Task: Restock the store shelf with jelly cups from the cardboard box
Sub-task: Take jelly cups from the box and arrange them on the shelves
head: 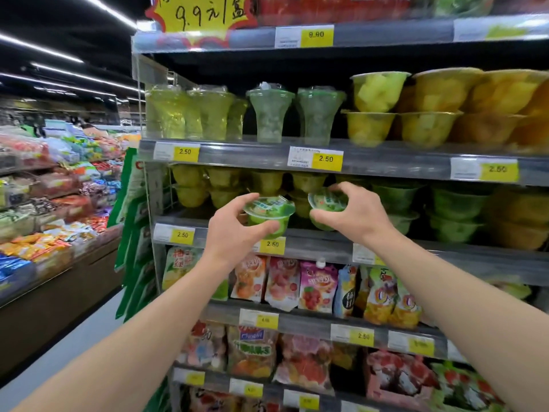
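Note:
Both my arms reach up to the third shelf (pixel 315 243) from the top. My left hand (pixel 237 230) grips a green jelly cup (pixel 271 214) with a green-and-white foil lid, held just at the shelf's front edge. My right hand (pixel 356 215) holds a second green jelly cup (pixel 326 205), tilted, a little further in over the same shelf. Behind them stand stacked yellow-green cups (pixel 205 185) to the left and stacked green cups (pixel 454 212) to the right. The cardboard box is out of view.
The shelf above carries tall green drink-style cups (pixel 270 114) and yellow fruit bowls (pixel 427 105). Jelly pouches (pixel 318 283) hang on the shelves below. Yellow price tags line each shelf edge. An aisle with candy bins (pixel 50 185) opens to the left.

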